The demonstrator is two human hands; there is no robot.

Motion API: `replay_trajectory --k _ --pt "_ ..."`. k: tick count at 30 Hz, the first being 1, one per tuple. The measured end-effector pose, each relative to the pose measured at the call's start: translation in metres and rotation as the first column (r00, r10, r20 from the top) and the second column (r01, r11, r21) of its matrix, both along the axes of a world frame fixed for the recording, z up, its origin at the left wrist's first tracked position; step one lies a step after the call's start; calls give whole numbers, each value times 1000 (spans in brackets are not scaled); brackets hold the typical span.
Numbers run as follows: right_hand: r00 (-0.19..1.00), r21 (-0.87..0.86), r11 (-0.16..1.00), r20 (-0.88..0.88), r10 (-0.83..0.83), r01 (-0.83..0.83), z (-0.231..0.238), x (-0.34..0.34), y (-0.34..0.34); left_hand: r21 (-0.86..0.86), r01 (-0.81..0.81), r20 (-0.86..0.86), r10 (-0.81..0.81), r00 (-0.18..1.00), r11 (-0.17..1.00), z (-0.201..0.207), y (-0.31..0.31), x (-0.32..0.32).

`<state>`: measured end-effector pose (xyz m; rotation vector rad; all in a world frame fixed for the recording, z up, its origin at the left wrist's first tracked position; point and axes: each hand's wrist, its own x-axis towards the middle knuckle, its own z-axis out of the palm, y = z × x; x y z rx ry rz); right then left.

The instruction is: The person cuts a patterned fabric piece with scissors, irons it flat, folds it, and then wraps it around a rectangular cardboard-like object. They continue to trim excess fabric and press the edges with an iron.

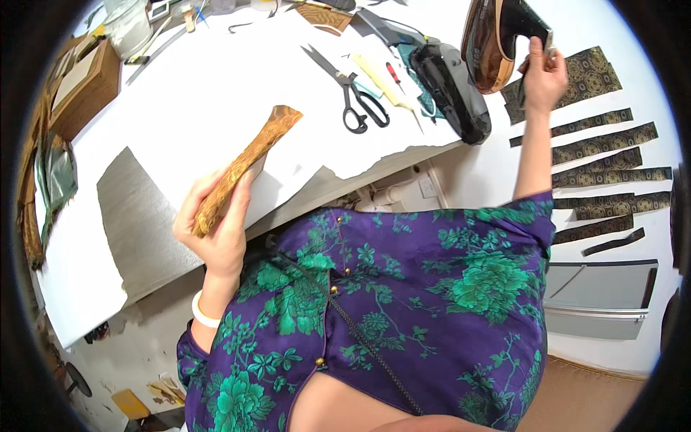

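Observation:
In my left hand (214,219) is a slender golden-brown piece (252,153) with a mottled, brocade-like surface and a flared far end. Thumb and fingers close round its near part, raised above the white-covered table. Out at the upper right, my right hand (545,81) has its fingers closed beside a glossy brown-and-black curved object (489,47). Whatever the fingers grip there is small and partly hidden, so I cannot make it out. Black-handled scissors (353,93) lie on the table between my hands.
Right of the scissors are a yellow tube-like item (378,78), a red-tipped tool (393,73) and a shiny black case (450,93). Dark gold-patterned fabric strips (604,144) lie at right. A wooden box (86,90) and glass jar (128,29) stand at left. White paper (180,93) covers the table.

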<state>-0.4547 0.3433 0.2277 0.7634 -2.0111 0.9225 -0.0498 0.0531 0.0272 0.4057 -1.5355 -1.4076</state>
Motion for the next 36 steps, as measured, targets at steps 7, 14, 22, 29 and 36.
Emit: replay_trajectory --k 7,14,22,29,36 --pt "970 -69 995 236 -59 78 -36 -32 -10 16 -9 52 8 999 1000 4 -10 16" --pt "891 377 817 308 334 -437 38 91 -45 -63 62 -15 -63 998 996 7 -16 33" --pt "689 514 463 475 547 -722 25 234 -109 -39 67 -108 -71 992 997 -4 -7 17" --pt "729 609 405 523 441 -682 26 262 -116 -25 79 -51 -80 995 997 -12 1 8" --pt "731 616 402 502 462 -677 17 271 -120 50 95 -139 -87 986 994 -15 5 3"
